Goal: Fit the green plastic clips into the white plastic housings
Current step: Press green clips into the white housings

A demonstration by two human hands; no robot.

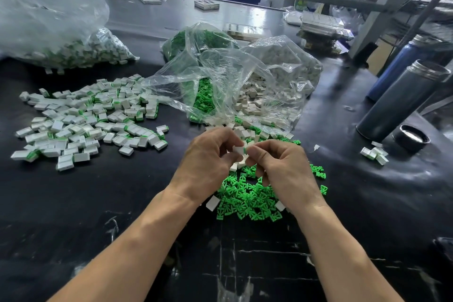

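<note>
Left hand [208,154]: fingers curled, pinching a white housing [238,150] at its left end, above the desk.
Right hand [282,167]: fingers curled, thumb and forefinger nipping the housing's right end, where a sliver of green shows; whether it is a clip I cannot tell.
Loose green clips [247,197]: a heap on the desk just under and behind both hands, a few white housings mixed in.
Finished pile [90,120]: white housings with green edges, spread to the left, well apart from the hands.
Open clear bags [232,81]: just beyond the hands, mouths toward them, green clips spilling from one and white housings from the other.
Large clear bag [56,32]: far left, filled with white-and-green pieces.
Dark flask [402,100]: right side, leaning, its cap [410,140] lying beside the base; a blue flask [402,66] behind it.
Small cluster [375,154]: few white pieces near the cap.
Writing: none readable anywhere.
Desk [122,203]: black, scuffed with white marks near the front edge; open room at front left and front right of the forearms.
</note>
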